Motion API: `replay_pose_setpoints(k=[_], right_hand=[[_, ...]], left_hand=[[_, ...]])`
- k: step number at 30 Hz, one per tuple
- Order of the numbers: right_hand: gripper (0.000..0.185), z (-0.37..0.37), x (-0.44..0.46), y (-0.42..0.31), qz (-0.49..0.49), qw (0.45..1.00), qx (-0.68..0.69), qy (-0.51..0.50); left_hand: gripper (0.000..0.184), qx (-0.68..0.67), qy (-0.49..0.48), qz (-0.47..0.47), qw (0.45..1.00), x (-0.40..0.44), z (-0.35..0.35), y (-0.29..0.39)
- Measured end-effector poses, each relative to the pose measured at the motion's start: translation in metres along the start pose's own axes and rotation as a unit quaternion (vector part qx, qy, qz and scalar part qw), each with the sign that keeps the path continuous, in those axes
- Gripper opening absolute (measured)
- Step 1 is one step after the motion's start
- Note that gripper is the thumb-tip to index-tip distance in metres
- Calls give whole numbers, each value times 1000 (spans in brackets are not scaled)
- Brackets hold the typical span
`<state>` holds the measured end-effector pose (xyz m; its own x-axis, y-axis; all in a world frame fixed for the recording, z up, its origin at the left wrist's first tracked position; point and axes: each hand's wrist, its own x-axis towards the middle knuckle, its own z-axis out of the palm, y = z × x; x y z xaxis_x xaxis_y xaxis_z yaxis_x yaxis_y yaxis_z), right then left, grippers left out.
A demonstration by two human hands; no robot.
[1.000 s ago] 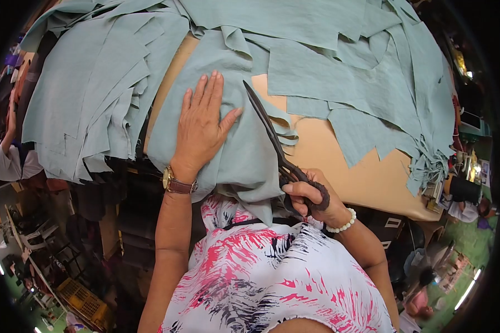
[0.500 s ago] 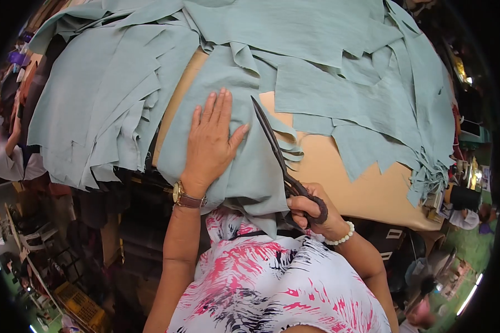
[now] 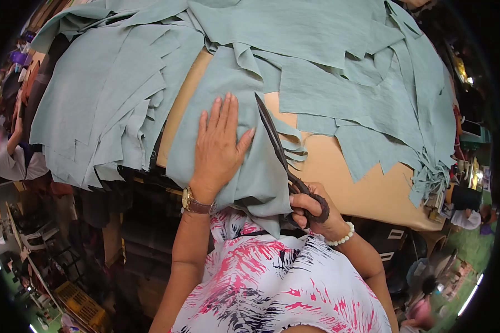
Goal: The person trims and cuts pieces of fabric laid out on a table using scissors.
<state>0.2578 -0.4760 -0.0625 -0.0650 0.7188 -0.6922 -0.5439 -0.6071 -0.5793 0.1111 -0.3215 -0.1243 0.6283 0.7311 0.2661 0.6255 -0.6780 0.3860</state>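
My left hand (image 3: 220, 147) lies flat, fingers stretched out, on a grey-green cloth piece (image 3: 261, 186) that hangs over the table's near edge. A watch is on that wrist. My right hand (image 3: 315, 208) is wrapped round the handles of large dark scissors (image 3: 276, 139). The blades point away from me, over the right side of the cloth, and look closed. Cut strips of cloth (image 3: 294, 145) curl just right of the blades. Part of the lower handle is hidden by my fingers.
Layered grey-green cloth (image 3: 103, 94) covers the left of the tan table (image 3: 366, 197). More pieces (image 3: 339, 83) lie across the back and right, with loose scraps at the right end. A person (image 3: 16, 161) is at the far left, and a yellow crate (image 3: 80, 302) stands low at the left.
The view has shifted, so the table and cloth appear lower and further right. My left hand stays flat on the cloth, and my right hand keeps hold of the scissors.
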Motion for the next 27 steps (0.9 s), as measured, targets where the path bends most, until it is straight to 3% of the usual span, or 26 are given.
replay_pose_setpoints(k=[8,17,27], right_hand=[[8,3,-4,20,-6,1000,-13,6],[17,12,-3,20,-15,999,10,29],[16,15,-4,24,-42,999,-2,19]], left_hand=[[57,-6,-2,-47,999,-14,2,22],[57,8,18,-77,997,-23,6,38],[57,9,14,-82,996,-25,8,38]])
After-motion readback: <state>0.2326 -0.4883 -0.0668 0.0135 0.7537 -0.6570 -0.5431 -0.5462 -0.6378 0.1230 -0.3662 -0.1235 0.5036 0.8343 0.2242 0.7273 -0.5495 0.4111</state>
